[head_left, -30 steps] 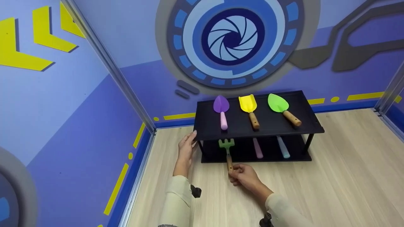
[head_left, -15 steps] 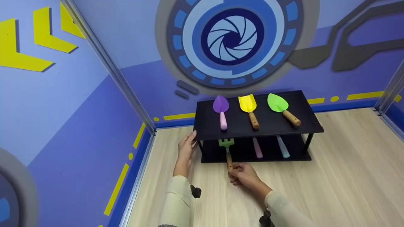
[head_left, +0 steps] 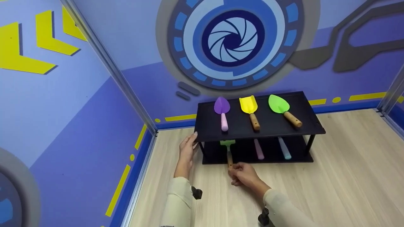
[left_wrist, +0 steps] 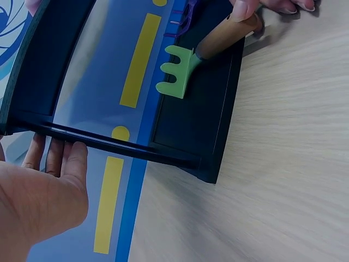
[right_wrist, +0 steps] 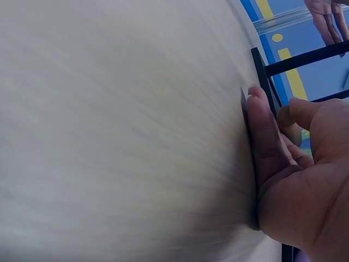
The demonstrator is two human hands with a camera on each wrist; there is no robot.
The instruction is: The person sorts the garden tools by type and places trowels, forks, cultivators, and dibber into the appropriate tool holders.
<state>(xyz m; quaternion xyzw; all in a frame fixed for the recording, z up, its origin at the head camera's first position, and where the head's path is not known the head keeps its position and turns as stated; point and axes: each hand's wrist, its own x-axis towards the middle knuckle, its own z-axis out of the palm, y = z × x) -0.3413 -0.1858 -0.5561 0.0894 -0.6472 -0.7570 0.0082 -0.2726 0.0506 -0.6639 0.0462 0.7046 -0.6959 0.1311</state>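
Note:
In the head view, a hand fork with green tines and a wooden handle reaches under the top of a black two-tier rack. My right hand pinches the end of its handle, low in front of the rack. The fork's tine tips are hidden there, but the left wrist view shows the green tines over the lower tier. My left hand holds the rack's left side at the upper corner, its fingers against the corner post.
Purple, yellow and green garden trowels lie on the upper tier. On the lower tier, a pink handle and a light-blue handle stick out. A patterned wall stands behind the rack.
The hand fork has slid slightly farther in under the upper tier, so its tine tips have gone from the head view. My left hand stays on the rack's corner.

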